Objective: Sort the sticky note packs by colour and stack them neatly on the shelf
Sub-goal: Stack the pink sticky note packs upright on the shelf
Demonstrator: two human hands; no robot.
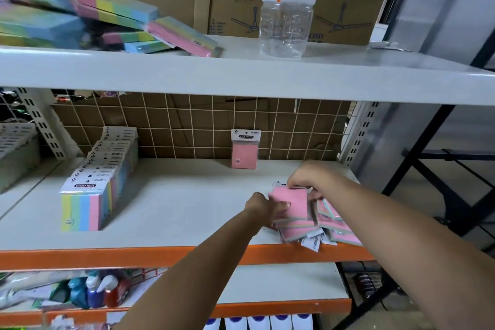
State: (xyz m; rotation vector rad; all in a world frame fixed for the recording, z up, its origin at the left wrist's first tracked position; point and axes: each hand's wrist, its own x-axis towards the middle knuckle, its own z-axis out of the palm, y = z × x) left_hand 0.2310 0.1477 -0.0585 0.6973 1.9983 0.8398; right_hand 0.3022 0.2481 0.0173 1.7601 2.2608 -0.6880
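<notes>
The shelf carries a striped row at left, one pink pack upright at the back, and a loose pink pile at right. Both hands grip the top pack: left hand pinching its near edge, right hand its far edge.

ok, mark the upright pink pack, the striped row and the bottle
upright pink pack [244, 154], head view, pink front face
striped row [85, 211], head view, front pack's striped face
bottle [285, 27], head view, clear lower body
</notes>
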